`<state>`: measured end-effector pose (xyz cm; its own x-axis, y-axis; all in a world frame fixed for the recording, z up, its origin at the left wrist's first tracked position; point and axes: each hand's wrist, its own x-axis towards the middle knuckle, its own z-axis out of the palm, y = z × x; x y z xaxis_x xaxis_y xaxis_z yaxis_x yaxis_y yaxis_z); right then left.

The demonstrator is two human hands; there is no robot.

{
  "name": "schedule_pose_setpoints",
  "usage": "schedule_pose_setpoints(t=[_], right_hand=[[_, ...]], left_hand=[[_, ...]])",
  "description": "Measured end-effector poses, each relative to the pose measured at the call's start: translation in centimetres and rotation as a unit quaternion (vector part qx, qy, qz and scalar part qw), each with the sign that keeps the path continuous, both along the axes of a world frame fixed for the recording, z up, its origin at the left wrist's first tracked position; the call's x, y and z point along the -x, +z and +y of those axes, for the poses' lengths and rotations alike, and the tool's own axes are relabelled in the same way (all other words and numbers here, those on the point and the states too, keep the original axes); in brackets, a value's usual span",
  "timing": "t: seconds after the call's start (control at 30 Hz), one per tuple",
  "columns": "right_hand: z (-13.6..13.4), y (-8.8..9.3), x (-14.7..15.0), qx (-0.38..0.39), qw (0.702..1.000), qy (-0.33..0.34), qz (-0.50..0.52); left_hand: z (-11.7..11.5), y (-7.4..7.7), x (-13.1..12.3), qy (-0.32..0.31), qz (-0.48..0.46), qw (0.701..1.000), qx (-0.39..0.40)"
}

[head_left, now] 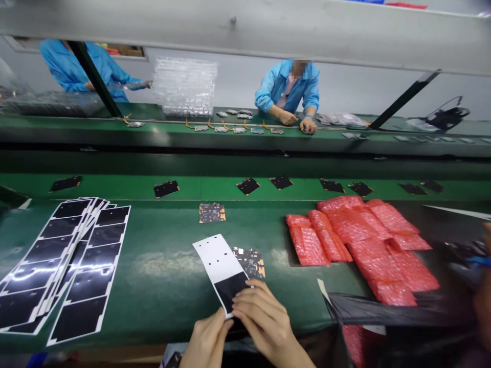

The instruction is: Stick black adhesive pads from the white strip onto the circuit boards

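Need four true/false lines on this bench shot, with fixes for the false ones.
1. The right hand lies on the black end of a white-and-black strip. True.
2. The red bubble bags lie left of the hands. False: they lie to the right.
3. A co-worker in a blue coat works across the far belt. True.
4. The stacked clear plastic trays sit beside the left hand. False: they stand beyond the far belt.

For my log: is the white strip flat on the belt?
Yes, strip spread on the belt, end under left hand and right hand.
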<state>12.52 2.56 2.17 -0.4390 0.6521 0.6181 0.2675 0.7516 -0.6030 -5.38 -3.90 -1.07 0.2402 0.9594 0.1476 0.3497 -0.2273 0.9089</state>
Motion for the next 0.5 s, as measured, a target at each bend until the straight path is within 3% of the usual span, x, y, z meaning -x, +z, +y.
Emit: schedule_pose_setpoints(t=[0.1, 0.17, 0.27, 0.3, 0.37, 0.43, 0.5], right_hand=[[0.7, -0.1, -0.2, 0.034, 0.997, -0.042, 0.047], [1.3, -0.2, -0.7, 0.067, 0.982, -0.144, 0.097], [1.7, -0.1, -1.7, 0.088, 0.92, -0.343, 0.167], [1.6, -0.1, -1.8, 0.074, 0.905, -0.378, 0.181], [0.9, 0.0, -1.6, 0.024, 0.92, -0.351, 0.173], [0.0, -0.1, -0.9, -0.027, 0.969, -0.219, 0.11], [-0.6, -0.5, -0.1, -0.054, 0.996, -0.065, 0.027]], left_hand=[[-0.6, -0.8, -0.2, 0.045, 0.006, 0.998, 0.035], [-1.1, -1.2, -0.6, 0.112, -0.027, 0.989, 0.089], [-1.2, -1.4, -1.2, 0.209, -0.119, 0.958, 0.157], [-1.2, -1.4, -1.2, 0.226, -0.126, 0.952, 0.163], [-0.9, -1.6, -0.8, 0.214, -0.094, 0.96, 0.154], [-0.9, -2.4, 0.1, 0.163, -0.05, 0.978, 0.12], [-1.1, -3.7, 1.1, 0.135, -0.041, 0.986, 0.083]])
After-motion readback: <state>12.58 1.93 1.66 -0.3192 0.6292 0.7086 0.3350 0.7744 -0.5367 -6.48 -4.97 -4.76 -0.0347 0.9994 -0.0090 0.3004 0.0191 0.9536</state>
